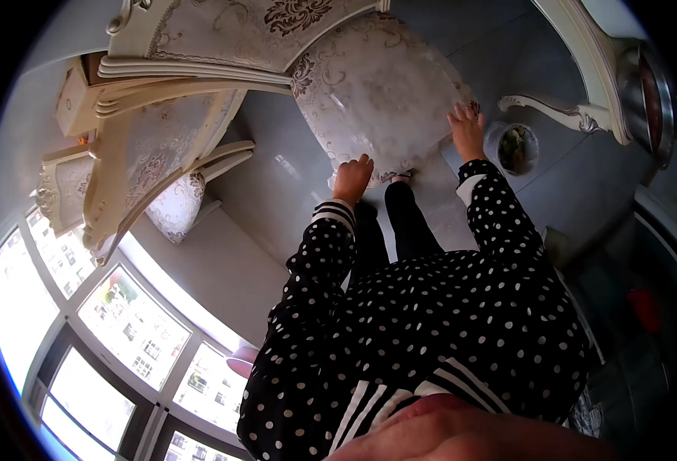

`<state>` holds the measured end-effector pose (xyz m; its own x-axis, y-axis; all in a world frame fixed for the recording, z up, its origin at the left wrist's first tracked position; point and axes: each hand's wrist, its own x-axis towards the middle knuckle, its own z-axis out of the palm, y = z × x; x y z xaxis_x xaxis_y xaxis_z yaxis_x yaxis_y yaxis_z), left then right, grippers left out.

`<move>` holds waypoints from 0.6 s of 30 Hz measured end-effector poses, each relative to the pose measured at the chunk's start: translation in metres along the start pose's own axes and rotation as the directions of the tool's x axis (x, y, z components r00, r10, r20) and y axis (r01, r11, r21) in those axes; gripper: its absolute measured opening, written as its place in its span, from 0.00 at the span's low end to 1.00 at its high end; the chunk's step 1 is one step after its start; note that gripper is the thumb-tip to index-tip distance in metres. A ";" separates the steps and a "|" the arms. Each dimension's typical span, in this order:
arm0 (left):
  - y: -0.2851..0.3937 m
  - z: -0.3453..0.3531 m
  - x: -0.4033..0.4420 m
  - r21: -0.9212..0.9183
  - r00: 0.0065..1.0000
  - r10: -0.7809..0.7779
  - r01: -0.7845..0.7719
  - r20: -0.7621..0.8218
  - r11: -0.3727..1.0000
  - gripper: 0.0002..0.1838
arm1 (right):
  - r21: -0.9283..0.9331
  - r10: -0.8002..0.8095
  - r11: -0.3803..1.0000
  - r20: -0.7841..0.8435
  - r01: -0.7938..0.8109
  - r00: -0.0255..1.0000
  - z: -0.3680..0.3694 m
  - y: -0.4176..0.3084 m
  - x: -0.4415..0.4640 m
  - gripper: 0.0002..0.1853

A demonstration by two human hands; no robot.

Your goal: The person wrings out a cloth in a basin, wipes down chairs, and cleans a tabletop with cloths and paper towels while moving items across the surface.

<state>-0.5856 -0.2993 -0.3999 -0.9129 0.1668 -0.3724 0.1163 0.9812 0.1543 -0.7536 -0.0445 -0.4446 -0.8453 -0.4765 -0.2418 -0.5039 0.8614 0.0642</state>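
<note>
A chair with a pale, floral-patterned seat stands in front of me, its carved back at the upper left. The seat has a slight shine. My left hand is closed at the near left edge of the seat; what its fingers hold, if anything, is hidden. At the right corner of the seat, my right hand has its fingers stretched out and spread, touching or just above the edge. My feet and dark trousers show below the seat.
A bin with rubbish in it stands right of the chair. Beyond it are a carved table leg and a metal bowl. Another chair and a box are at the left, above windows.
</note>
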 end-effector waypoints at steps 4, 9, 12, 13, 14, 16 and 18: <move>0.015 0.026 -0.018 -0.281 0.981 -0.177 0.192 0.077 0.940 0.19 | 0.043 0.029 0.999 -0.008 -0.029 1.000 0.028 0.000 -0.008 0.19; 0.024 0.025 -0.076 -0.560 0.908 -0.363 0.415 0.209 0.717 0.20 | 0.035 0.053 0.998 0.088 -0.056 0.995 0.016 -0.012 -0.012 0.22; 0.025 0.037 -0.120 -0.768 0.798 -0.570 0.487 0.198 0.415 0.14 | 0.041 -0.018 0.999 0.100 0.014 0.995 0.014 -0.033 -0.015 0.21; 0.025 0.042 -0.136 -0.820 0.730 -0.639 0.506 0.243 0.268 0.14 | 0.092 -0.077 0.993 0.088 0.069 0.993 0.009 -0.043 -0.016 0.19; 0.025 0.052 -0.150 -0.851 0.656 -0.722 0.490 0.218 0.188 0.14 | 0.219 -0.113 0.975 0.292 0.049 0.950 0.005 -0.056 -0.012 0.17; 0.025 0.062 -0.175 -0.904 0.532 -0.762 0.394 0.370 -0.164 0.15 | 0.518 -0.360 0.827 0.190 0.218 0.913 0.030 -0.083 -0.024 0.17; 0.028 0.061 -0.200 -0.887 0.431 -0.775 0.229 0.461 -0.401 0.14 | 0.749 -0.561 0.642 0.315 0.163 0.765 0.006 -0.131 -0.041 0.19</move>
<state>-0.3760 -0.2990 -0.3764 -0.3034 -0.6438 -0.7025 -0.6024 -0.4417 0.6649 -0.6519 -0.1370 -0.4490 -0.3078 -0.7925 -0.5264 -0.3280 0.6078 -0.7232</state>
